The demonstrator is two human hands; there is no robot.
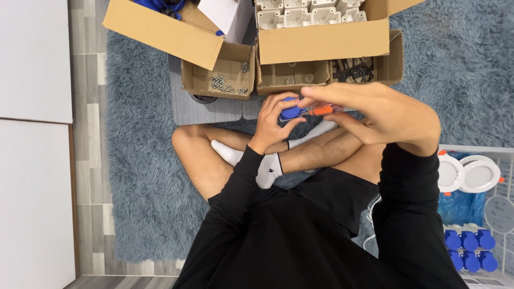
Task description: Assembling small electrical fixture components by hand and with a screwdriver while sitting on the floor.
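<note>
A small blue part (290,112) is held above the crossed legs, just in front of the cardboard boxes that stand on the blue-grey shaggy rug (144,176). It is gripped by the left hand (272,124), whose fingers are curled closed around it from below. An orange-handled screwdriver (321,110) is pinched in the right hand (383,115), and its tip is set against the blue part; the right hand's fingers are drawn narrow around the handle, and much of the tool is hidden beneath them.

Just beyond the hands, a small open cardboard tray (219,75) with a scatter of metal screws (225,84) is seen. Beside it stands a second low box (292,77), and next to that a compartment with black rings or cables (353,69); which of these they are cannot be told. Behind them, a larger carton (321,40) is filled with white plastic housings (305,13). A grey ribbed mat (209,109) lies under the boxes.

Toward the right edge of the rug, a white wire basket (471,151) is seen, with 2 round white discs (466,174) and several blue caps (471,249) in it. Along the left edge of the rug, grey wood-look floor (88,160) and white panels (35,59) are visible.
</note>
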